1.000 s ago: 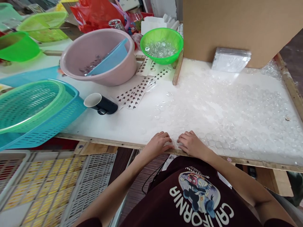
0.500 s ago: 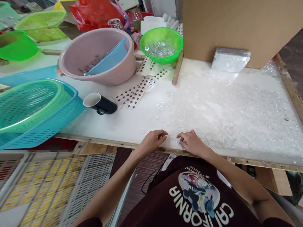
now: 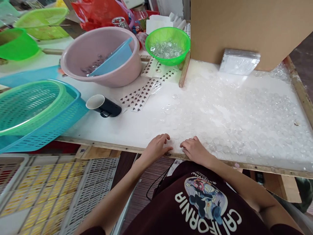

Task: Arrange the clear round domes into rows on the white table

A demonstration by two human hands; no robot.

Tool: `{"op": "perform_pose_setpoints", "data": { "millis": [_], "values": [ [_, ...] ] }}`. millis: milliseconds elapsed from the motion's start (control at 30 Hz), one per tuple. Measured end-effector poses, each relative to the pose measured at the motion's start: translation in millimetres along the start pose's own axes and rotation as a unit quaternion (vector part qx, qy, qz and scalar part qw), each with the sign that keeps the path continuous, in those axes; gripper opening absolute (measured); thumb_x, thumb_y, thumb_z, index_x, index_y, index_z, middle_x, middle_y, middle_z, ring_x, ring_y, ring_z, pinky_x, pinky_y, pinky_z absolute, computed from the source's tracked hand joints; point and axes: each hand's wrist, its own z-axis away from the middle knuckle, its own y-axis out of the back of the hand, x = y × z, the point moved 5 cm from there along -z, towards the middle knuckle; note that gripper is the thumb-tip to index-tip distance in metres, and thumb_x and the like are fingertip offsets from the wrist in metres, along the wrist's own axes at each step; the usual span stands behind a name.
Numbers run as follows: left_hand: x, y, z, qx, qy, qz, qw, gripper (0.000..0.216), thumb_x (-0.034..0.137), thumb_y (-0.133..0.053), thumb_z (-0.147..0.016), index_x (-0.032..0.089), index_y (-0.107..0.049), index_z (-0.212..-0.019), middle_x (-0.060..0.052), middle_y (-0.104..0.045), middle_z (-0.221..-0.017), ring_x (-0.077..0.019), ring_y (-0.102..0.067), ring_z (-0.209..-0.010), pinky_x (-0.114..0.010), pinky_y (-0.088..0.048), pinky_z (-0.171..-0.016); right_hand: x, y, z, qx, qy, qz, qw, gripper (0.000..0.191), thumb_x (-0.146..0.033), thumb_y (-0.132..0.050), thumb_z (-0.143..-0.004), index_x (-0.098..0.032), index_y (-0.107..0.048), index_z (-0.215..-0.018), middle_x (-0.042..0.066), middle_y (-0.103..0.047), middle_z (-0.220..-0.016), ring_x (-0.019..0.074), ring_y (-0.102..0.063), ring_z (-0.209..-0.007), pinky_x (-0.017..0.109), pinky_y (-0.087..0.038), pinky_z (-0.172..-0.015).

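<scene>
At the front edge of the white tabletop (image 3: 127, 132), my left hand (image 3: 157, 145) rests with its thumb and fingers apart and nothing visible between them. Just to its right lies my right hand (image 3: 195, 150), fingers curled together and pointing left. Whether a small clear piece sits under those fingertips, I cannot make out. A narrow gap separates the two hands. Right of them, many clear round discs (image 3: 226, 149) lie spread over the table. A few more clear discs (image 3: 168, 108) lie beyond my hands.
A dark mug (image 3: 111, 108) lies on its side near printed sheets (image 3: 137, 98). Behind stand a pink basin (image 3: 117, 73) and a green bowl (image 3: 168, 61) holding clear pieces. Blue and green baskets (image 3: 61, 114) are at left. A cardboard box (image 3: 244, 29) and a wrapped stack (image 3: 239, 62) stand at back right.
My left thumb and fingers have spread apart. My right hand has shifted slightly left, and its fingers lie closer together.
</scene>
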Motion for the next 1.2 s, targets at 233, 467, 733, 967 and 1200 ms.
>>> {"op": "perform_pose_setpoints", "data": {
  "millis": [233, 467, 733, 967, 1200],
  "values": [
    [-17.9, 5.7, 1.4, 0.002, 0.027, 0.006, 1.000, 0.027, 0.029, -0.067, -0.079, 0.020, -0.052, -0.099, -0.003, -0.060, -0.090, -0.0246, -0.059, -0.089, -0.034, -0.044, -0.078, -2.2, -1.5, -2.7, 0.003, -0.005, 0.047, 0.999, 0.014, -0.018, -0.055, -0.097, -0.013, -0.063, -0.108, 0.010, -0.070, -0.107, 0.0216, -0.062, -0.101, 0.036, -0.029, -0.090],
    [-17.1, 22.4, 2.5, 0.045, 0.024, -0.048, 0.998, 0.015, 0.024, -0.060, -0.085, 0.019, -0.056, -0.098, -0.006, -0.062, -0.093, -0.0260, -0.060, -0.088, -0.037, -0.045, -0.077, 2.0, -2.1, -0.9, -0.002, -0.013, 0.043, 0.999, 0.013, -0.017, -0.055, -0.097, -0.013, -0.063, -0.107, 0.010, -0.071, -0.105, 0.0209, -0.063, -0.100, 0.035, -0.029, -0.091],
    [38.1, -8.0, -7.7, -0.070, -0.181, -0.016, 0.981, 0.009, 0.017, -0.063, -0.088, 0.018, -0.065, -0.097, -0.006, -0.068, -0.096, -0.0222, -0.061, -0.092, -0.032, -0.047, -0.080, 7.4, -3.2, 5.2, 0.000, -0.032, 0.049, 0.998, 0.014, -0.018, -0.057, -0.096, -0.013, -0.065, -0.106, 0.010, -0.072, -0.104, 0.0217, -0.063, -0.101, 0.036, -0.029, -0.091],
    [28.2, -6.2, -9.7, -0.076, -0.170, -0.053, 0.981, 0.010, 0.017, -0.066, -0.086, 0.016, -0.067, -0.096, -0.008, -0.067, -0.094, -0.0233, -0.062, -0.090, -0.033, -0.048, -0.077, 3.7, -5.9, 2.5, -0.001, -0.021, 0.063, 0.998, 0.016, -0.018, -0.054, -0.098, -0.013, -0.067, -0.104, 0.010, -0.071, -0.103, 0.0212, -0.062, -0.100, 0.036, -0.029, -0.091],
    [9.7, -0.1, -3.8, -0.036, -0.114, -0.028, 0.992, 0.020, 0.013, -0.046, -0.090, 0.018, -0.062, -0.101, -0.009, -0.067, -0.098, -0.0240, -0.062, -0.092, -0.035, -0.049, -0.079, -0.2, -9.4, -3.4, 0.013, -0.015, 0.036, 0.999, 0.016, -0.017, -0.054, -0.098, -0.013, -0.066, -0.107, 0.010, -0.072, -0.103, 0.0200, -0.063, -0.099, 0.035, -0.030, -0.090]
  ]
}}
